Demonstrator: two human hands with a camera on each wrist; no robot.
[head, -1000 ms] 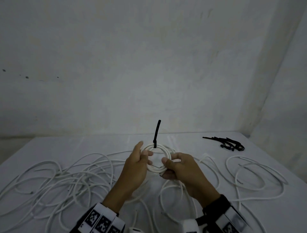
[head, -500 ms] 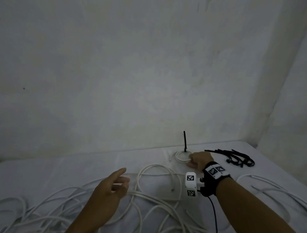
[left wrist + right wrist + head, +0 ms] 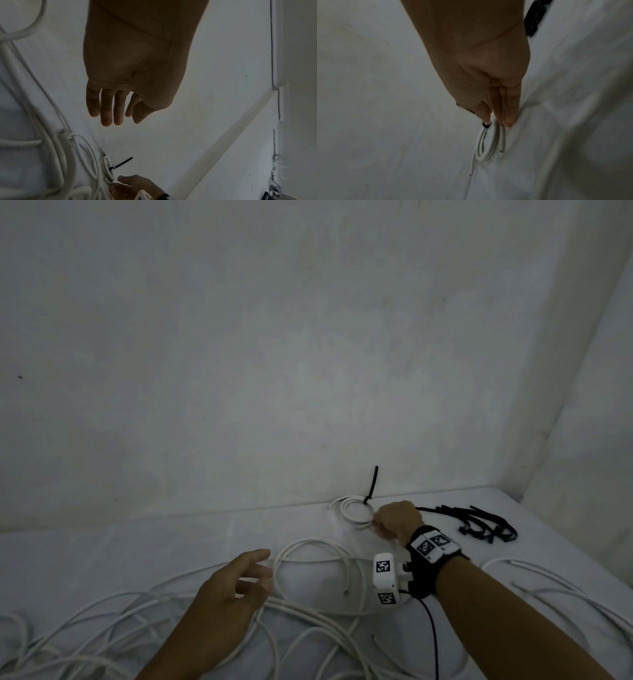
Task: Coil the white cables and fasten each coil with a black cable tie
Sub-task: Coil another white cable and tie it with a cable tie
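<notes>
A small coil of white cable (image 3: 353, 510) lies at the far edge of the table, bound by a black cable tie (image 3: 372, 484) whose tail sticks up. My right hand (image 3: 378, 522) reaches out to the coil's right side. In the right wrist view the right hand (image 3: 494, 121) pinches the coil (image 3: 486, 146) between thumb and nearly straight fingers, the thumb tip by the tie's head. My left hand (image 3: 265, 568) hovers over the loose white cables (image 3: 318, 563), fingers relaxed and holding nothing. The left wrist view shows the left hand (image 3: 120, 120) empty above the table.
A bundle of spare black cable ties (image 3: 479, 523) lies just right of my right hand. Tangled loose white cables (image 3: 102, 628) cover the near left and middle of the white table (image 3: 171, 539), with more at the right (image 3: 565, 587). Walls close off the far and right sides.
The right hand carried the tied coil from in front of me to the table's far edge. The left hand let go of it and moved over the loose cables.
</notes>
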